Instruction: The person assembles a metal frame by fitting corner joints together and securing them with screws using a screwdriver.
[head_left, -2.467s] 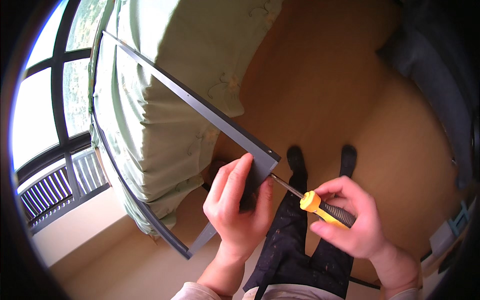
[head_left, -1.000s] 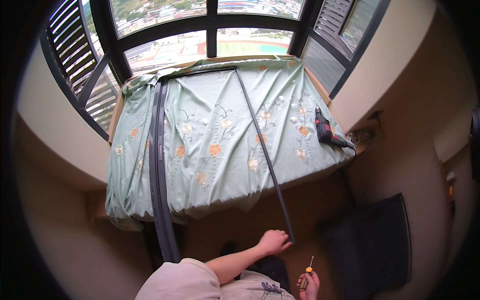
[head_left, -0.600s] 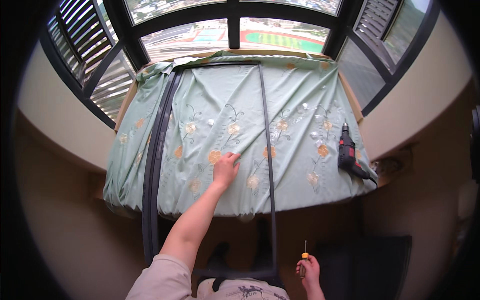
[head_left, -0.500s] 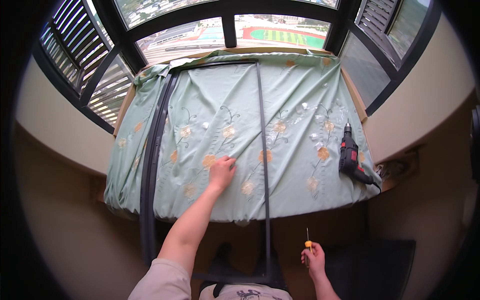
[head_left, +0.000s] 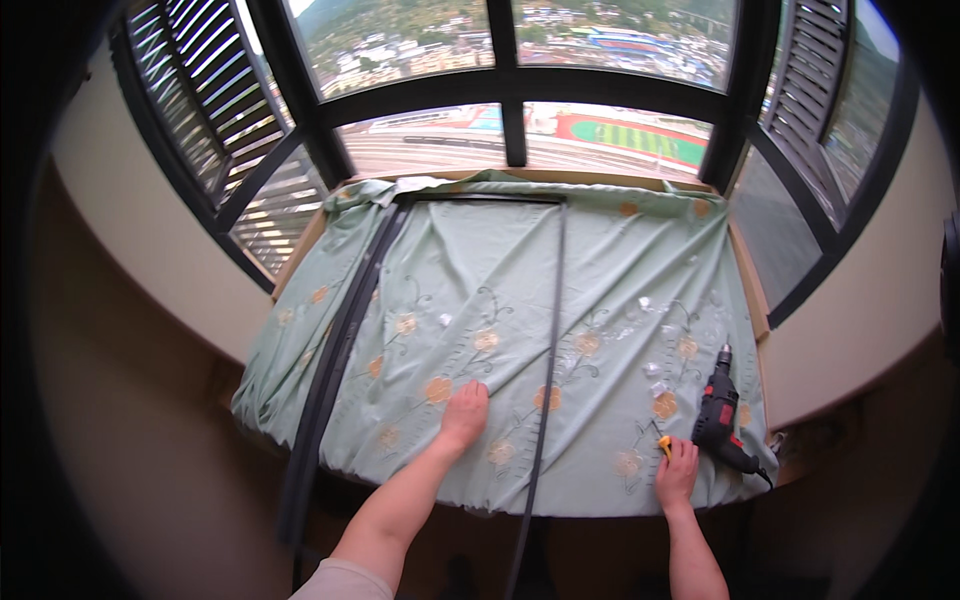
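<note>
My right hand (head_left: 678, 474) is closed around a screwdriver (head_left: 666, 444) with a yellow-and-dark handle, its thin shaft pointing up and left over the right part of a pale green flowered cloth (head_left: 480, 260). On the middle of that cloth rests my left hand (head_left: 465, 413), fingers curled inward; whatever they may hold is hidden. It lies inside a long dark rectangular frame (head_left: 345, 330), between the thick left bar and a thin right bar (head_left: 549, 390). The frame's near end reaches past the cloth's front edge.
A black-and-red power drill (head_left: 718, 418) with a cord lies right of my right hand. Small clear plastic scraps (head_left: 655, 388) are scattered on the cloth. Dark-framed windows (head_left: 515, 130) rise behind, and curved pale walls (head_left: 860, 320) stand at both sides.
My right hand has come up with the screwdriver from below the cloth's front edge to above its right part. My left hand stays curled on the cloth. The view has tilted upward.
</note>
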